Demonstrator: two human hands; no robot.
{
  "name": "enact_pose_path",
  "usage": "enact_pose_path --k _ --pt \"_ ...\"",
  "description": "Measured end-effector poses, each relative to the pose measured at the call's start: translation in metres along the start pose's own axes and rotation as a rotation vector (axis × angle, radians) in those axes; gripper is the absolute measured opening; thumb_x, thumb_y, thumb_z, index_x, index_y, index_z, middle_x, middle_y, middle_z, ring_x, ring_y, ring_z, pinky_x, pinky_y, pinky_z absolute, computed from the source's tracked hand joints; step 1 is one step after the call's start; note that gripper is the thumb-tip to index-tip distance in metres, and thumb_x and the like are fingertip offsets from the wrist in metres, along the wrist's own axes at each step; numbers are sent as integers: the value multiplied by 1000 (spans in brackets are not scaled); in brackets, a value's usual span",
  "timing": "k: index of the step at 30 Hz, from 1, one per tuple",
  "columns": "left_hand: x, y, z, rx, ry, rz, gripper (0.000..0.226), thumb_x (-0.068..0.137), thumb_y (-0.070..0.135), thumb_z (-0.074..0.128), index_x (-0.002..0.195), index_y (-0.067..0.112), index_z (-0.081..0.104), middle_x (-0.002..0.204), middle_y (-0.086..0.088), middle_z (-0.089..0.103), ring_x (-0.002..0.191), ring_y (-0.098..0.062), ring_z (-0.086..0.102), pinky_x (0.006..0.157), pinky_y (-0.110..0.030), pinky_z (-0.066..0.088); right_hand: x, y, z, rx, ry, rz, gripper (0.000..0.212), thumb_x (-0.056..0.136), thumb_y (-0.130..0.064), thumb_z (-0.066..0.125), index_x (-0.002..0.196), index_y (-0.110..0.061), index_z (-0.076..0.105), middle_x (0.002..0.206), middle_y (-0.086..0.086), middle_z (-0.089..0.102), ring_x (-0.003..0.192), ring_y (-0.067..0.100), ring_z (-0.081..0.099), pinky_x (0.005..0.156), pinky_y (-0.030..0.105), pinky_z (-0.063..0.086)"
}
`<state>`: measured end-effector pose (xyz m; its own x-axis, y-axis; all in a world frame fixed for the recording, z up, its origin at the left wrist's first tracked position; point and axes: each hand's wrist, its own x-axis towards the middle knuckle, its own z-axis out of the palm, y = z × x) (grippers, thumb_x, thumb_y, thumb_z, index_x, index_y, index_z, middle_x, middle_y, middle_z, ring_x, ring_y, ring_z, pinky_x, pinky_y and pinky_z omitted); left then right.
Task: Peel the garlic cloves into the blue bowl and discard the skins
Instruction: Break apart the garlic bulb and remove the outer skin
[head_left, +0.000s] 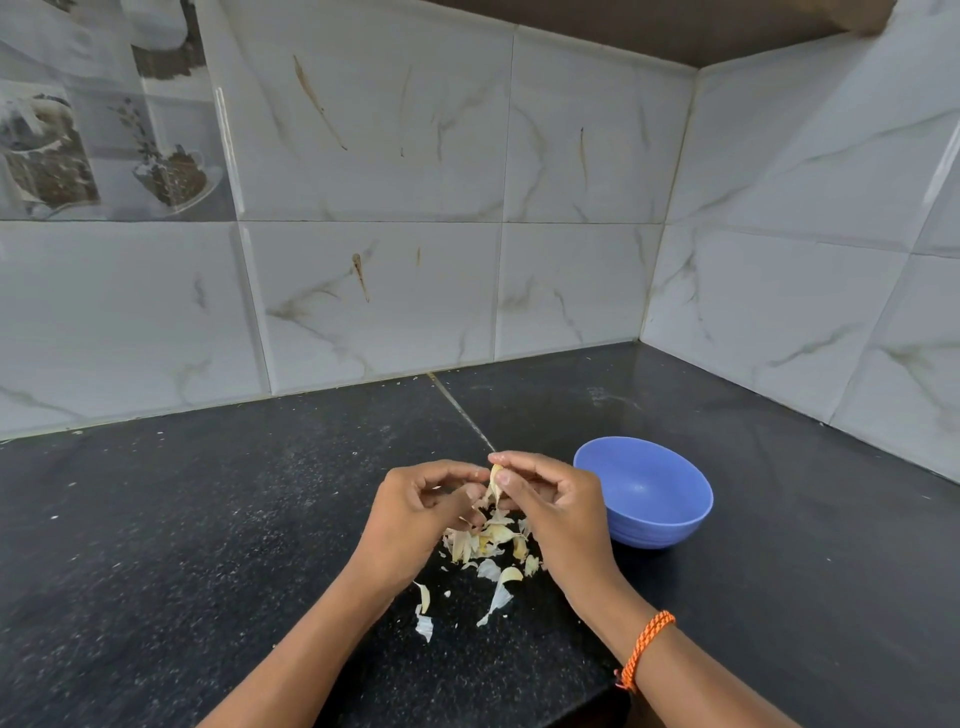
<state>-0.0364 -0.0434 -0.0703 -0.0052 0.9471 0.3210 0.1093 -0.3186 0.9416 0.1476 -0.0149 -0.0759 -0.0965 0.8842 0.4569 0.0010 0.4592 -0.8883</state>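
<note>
Both hands meet above the black counter. My right hand (550, 499) pinches a pale garlic clove (496, 475) between thumb and forefinger, with a strip of skin hanging down from it. My left hand (415, 514) has its fingers curled and touches the same clove and its skin from the left. Below the hands lies a pile of garlic skins (491, 540), and a few loose pieces trail toward me. The blue bowl (644, 491) stands just right of my right hand; the part of its inside that I see holds nothing.
The black speckled counter (208, 519) runs into a corner of white marbled wall tiles (389, 291) at the back and right. Its front edge cuts across at the bottom right. An orange thread band (647, 644) is on my right wrist.
</note>
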Motion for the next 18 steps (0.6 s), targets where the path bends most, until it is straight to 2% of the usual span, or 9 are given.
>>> enact_pose_path --k 2,5,8,12,15,18 --pt "0 2 2 31 33 13 11 98 16 79 107 17 85 98 -4 84 83 -28 81 83 -43 66 -1 1 0 13 -12 4 21 101 -9 73 118 -16 82 107 -1 81 98 22 80 81 45 68" --pt "-2 4 4 87 55 32 16 93 23 84 110 21 85 96 1 84 83 -25 82 86 -48 66 -1 4 2 -10 -64 2 29 103 -7 70 127 -21 79 108 0 79 99 24 80 83 47 67" --pt "-2 3 4 110 86 56 22 90 28 86 112 24 86 97 4 84 82 -22 81 85 -50 66 -1 6 4 -88 -103 -37 37 102 -11 72 134 -29 74 114 -4 75 103 21 77 90 44 66" --pt "-2 0 7 32 141 60 18 86 26 88 103 21 88 100 1 84 87 -25 81 85 -55 66 -1 0 2 -80 -148 -49 38 101 -19 74 137 -32 70 128 -3 63 111 15 76 89 37 65" --pt "-5 1 11 47 179 52 12 88 21 87 100 20 87 96 3 84 87 -20 81 87 -49 67 -3 -1 4 -62 -159 -54 35 101 -24 73 136 -30 71 125 -1 64 111 16 76 91 35 64" --pt "-4 2 10 83 210 71 9 91 22 86 99 23 87 93 6 84 88 -17 81 87 -44 66 -4 0 6 -121 -80 -54 31 99 -24 77 129 -29 74 112 -7 71 102 17 77 87 38 66"
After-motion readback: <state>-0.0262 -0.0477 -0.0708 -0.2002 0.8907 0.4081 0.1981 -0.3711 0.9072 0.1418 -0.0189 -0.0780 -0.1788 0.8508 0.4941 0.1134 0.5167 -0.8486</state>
